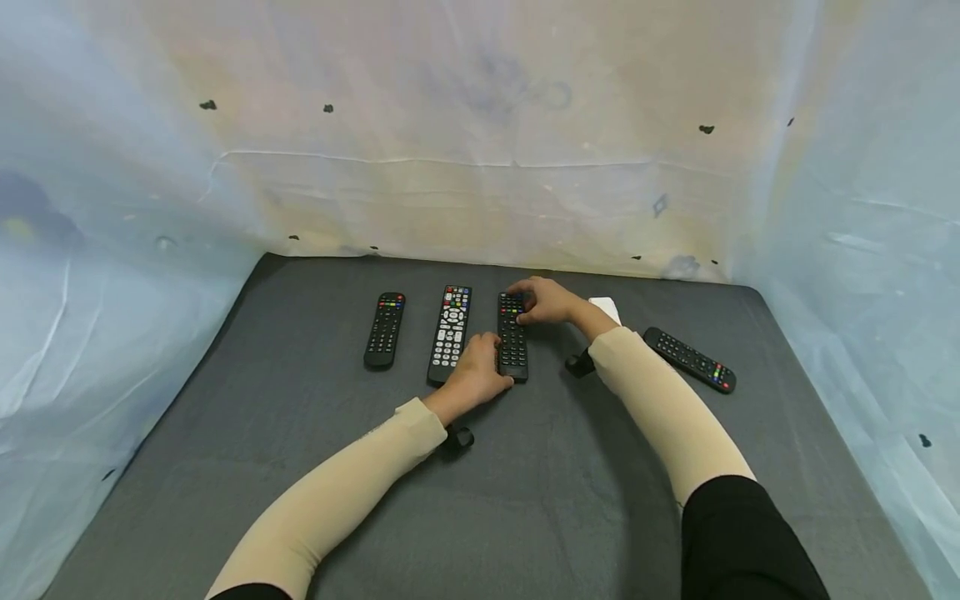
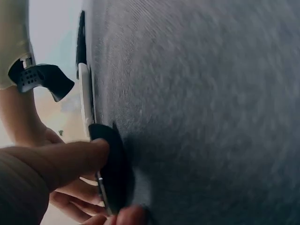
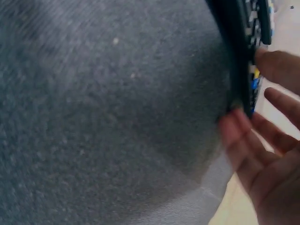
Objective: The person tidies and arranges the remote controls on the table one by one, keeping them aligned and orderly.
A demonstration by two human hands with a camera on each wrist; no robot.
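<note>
Black remote [image 1: 512, 337] lies flat on the grey mat [image 1: 300, 467], third from the left in a row of three remotes set lengthwise toward the back wall, and both hands are on it. Left hand [image 1: 477, 375] grips its near end, fingers curled round the left edge and the thumb at the bottom corner; the left wrist view shows the thumb [image 2: 70, 159] pressed on the dark end of the remote [image 2: 110, 173], with fingers wrapped beneath. Right hand [image 1: 546, 301] holds the far end of this remote, fingertips pinching its top by the coloured buttons; in the right wrist view the fingers [image 3: 276, 65] touch the button face of the remote [image 3: 241, 61] and the thumb sits at its edge. Just left of the held remote, and nearly touching the left hand, lies a longer remote with white keys [image 1: 450, 333]. Further left of that is a short black remote [image 1: 385, 329]. Well to the right of the held remote, beyond the right forearm, a fourth remote [image 1: 690, 359] lies at an angle. A small white object [image 1: 606, 307] shows behind the right wrist; what it is cannot be told.
</note>
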